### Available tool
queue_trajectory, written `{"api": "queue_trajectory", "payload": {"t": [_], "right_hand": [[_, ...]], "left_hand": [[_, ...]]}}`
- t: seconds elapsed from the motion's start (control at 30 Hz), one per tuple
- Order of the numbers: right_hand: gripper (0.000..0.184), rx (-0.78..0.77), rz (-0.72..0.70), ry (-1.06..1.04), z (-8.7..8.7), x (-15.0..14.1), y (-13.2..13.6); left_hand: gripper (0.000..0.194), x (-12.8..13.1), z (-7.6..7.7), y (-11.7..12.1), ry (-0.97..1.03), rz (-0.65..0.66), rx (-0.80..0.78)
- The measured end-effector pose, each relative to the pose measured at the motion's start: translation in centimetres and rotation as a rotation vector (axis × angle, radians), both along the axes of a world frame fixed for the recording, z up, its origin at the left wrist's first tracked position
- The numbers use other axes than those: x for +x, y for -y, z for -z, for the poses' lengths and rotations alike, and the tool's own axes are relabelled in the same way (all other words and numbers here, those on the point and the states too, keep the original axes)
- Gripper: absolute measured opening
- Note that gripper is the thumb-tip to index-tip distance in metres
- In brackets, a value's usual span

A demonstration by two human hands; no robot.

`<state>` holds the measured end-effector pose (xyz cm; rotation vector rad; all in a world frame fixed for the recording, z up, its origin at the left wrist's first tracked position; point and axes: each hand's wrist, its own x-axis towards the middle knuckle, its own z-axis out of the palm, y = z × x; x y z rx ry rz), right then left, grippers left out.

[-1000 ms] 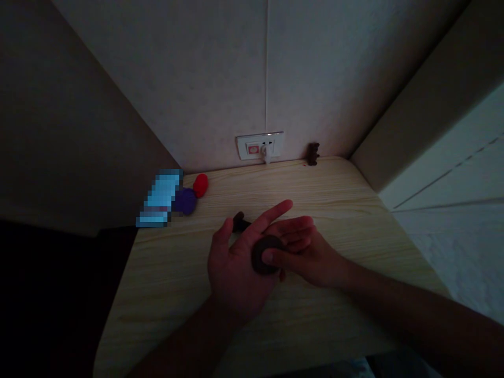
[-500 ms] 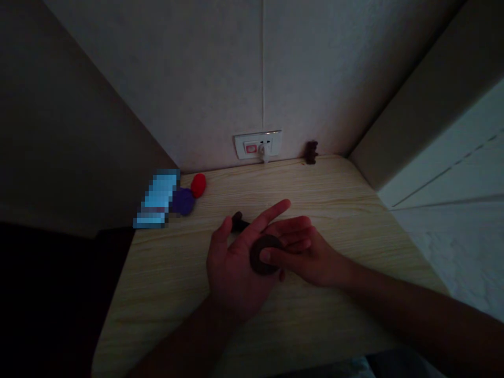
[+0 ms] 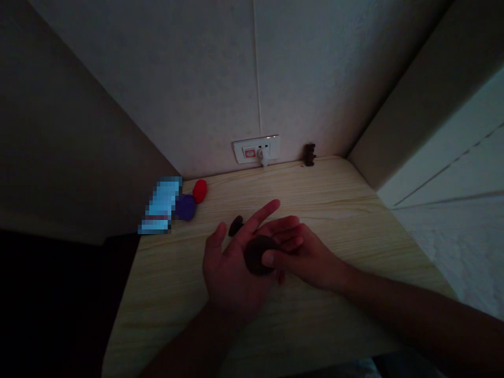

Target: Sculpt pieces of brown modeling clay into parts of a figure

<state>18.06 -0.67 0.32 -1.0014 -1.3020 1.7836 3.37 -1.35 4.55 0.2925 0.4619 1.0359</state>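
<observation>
A dark brown, flattened round piece of what looks like modelling clay [image 3: 255,255] rests on the palm of my left hand [image 3: 232,273]. That hand is palm up, fingers stretched and spread. My right hand [image 3: 311,260] comes in from the right, its thumb on the disc's right edge; its other fingers are partly hidden behind my left hand's fingers. Just beyond my left hand, a small dark brown piece [image 3: 235,226] lies on the table, partly covered by the hand.
The wood-grain table [image 3: 165,294] meets the wall at the back. Toward its far left lie a blurred bright phone-like rectangle [image 3: 161,205], a purple lump [image 3: 186,207] and a red lump [image 3: 200,191]. A small brown bear-like figure [image 3: 310,155] stands near the wall socket [image 3: 250,152].
The round brown piece has tilted and shifted slightly left in my palm, and my right thumb has moved from its middle to its right edge. The view has shifted a little.
</observation>
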Motion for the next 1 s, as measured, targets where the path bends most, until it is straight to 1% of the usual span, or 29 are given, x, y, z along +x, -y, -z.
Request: {"api": "queue_trajectory", "payload": {"t": [0.07,0.17,0.27,0.37,0.47,0.57,0.63,0.77,0.87,0.93,1.0], "right_hand": [[0.043,0.000,-0.001,-0.019,0.0,0.0,0.1],[0.045,-0.020,-0.013,0.031,0.1,-0.2,0.3],[0.045,-0.027,-0.040,0.034,0.2,-0.5,0.6],[0.041,0.015,-0.009,-0.022,0.1,-0.7,0.7],[0.038,0.108,0.030,-0.035,0.1,-0.5,0.4],[0.039,0.195,0.043,-0.015,0.1,-0.1,0.0],[0.041,0.220,0.060,0.022,0.2,0.0,-0.2],[0.045,0.211,0.134,0.162,0.6,-0.2,-0.4],[0.050,0.191,0.160,0.266,0.7,-0.4,-0.4],[0.047,0.191,0.164,0.288,0.7,-0.5,-0.4],[0.043,0.167,0.133,0.257,0.5,-0.5,-0.4]], "left_hand": [[0.073,-0.2,0.1,-0.2,-0.031,-0.088,0.040],[0.071,-0.4,0.4,-0.2,-0.087,-0.180,0.165],[0.069,-0.2,0.9,0.1,-0.143,-0.186,0.274],[0.067,0.0,1.2,0.4,-0.168,-0.142,0.304],[0.067,0.0,1.2,0.3,-0.150,-0.124,0.258],[0.070,0.1,1.0,0.0,-0.148,-0.089,0.141],[0.069,0.3,0.9,-0.2,-0.162,-0.069,0.086],[0.062,0.8,0.9,-0.4,-0.210,-0.119,0.040],[0.057,1.0,1.1,-0.4,-0.246,-0.160,0.024],[0.056,1.2,1.1,-0.3,-0.251,-0.187,0.045],[0.057,1.3,1.1,-0.1,-0.246,-0.208,0.081]]}}
